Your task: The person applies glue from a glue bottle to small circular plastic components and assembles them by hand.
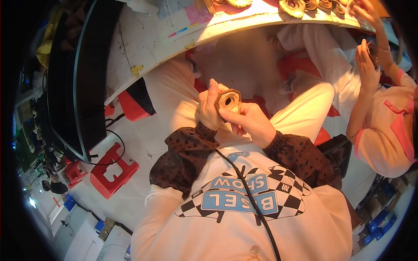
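Both my hands meet over my lap around a small brown ring-shaped piece [229, 100] with a pale hollow centre. My left hand [210, 108] grips its left side, thumb raised along the rim. My right hand [249, 122] holds it from the right and below, a finger laid across its front. Dark dotted sleeves cover both my wrists. Similar brown ring pieces [305, 6] lie in a row on the white table [143, 48] beyond my knees.
A co-worker in a pink and white top sits at the right, one hand [366, 65] raised, the other [368, 12] reaching onto the table. A red plastic stool [114, 170] stands on the floor at left. A dark curved panel [82, 78] runs beside the table. Blue boxes [379, 219] sit at lower right.
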{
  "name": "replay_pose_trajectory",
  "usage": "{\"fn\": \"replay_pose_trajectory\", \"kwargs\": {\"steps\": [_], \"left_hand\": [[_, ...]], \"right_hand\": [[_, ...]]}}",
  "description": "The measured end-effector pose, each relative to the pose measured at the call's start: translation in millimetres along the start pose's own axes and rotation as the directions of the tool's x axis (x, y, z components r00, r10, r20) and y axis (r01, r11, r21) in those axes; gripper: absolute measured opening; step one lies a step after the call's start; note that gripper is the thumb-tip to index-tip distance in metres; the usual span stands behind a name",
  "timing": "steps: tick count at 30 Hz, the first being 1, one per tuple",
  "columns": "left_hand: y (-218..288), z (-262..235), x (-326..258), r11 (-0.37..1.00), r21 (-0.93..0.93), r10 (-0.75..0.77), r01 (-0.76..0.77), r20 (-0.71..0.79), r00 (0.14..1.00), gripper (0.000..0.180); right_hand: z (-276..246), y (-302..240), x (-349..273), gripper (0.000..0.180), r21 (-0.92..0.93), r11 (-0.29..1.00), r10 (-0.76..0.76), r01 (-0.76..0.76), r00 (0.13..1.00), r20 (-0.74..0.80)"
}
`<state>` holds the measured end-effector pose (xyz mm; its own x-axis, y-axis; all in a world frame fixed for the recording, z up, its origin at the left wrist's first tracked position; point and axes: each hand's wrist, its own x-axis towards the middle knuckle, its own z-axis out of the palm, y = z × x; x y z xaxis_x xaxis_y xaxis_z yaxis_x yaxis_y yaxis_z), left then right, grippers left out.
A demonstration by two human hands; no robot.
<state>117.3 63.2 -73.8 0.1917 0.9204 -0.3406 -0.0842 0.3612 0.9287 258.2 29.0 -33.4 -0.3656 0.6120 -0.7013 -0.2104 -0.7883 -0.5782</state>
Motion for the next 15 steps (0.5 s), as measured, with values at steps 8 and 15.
{"fn": "replay_pose_trajectory", "kwargs": {"steps": [8,15], "left_hand": [[-6.5,-1.4,3.8,0.958,-0.244,-0.073,0.149,0.297,0.952,0.055],[-6.0,7.1,1.4,0.984,-0.106,-0.087,0.145,0.424,0.901,0.048]], "right_hand": [[-37.7,-13.3,-1.5,0.021,-0.76,0.46,-0.621,0.459,0.778,0.093],[-38.6,-22.8,2.3,0.024,-0.792,0.079,-0.66,0.606,0.627,0.414]]}}
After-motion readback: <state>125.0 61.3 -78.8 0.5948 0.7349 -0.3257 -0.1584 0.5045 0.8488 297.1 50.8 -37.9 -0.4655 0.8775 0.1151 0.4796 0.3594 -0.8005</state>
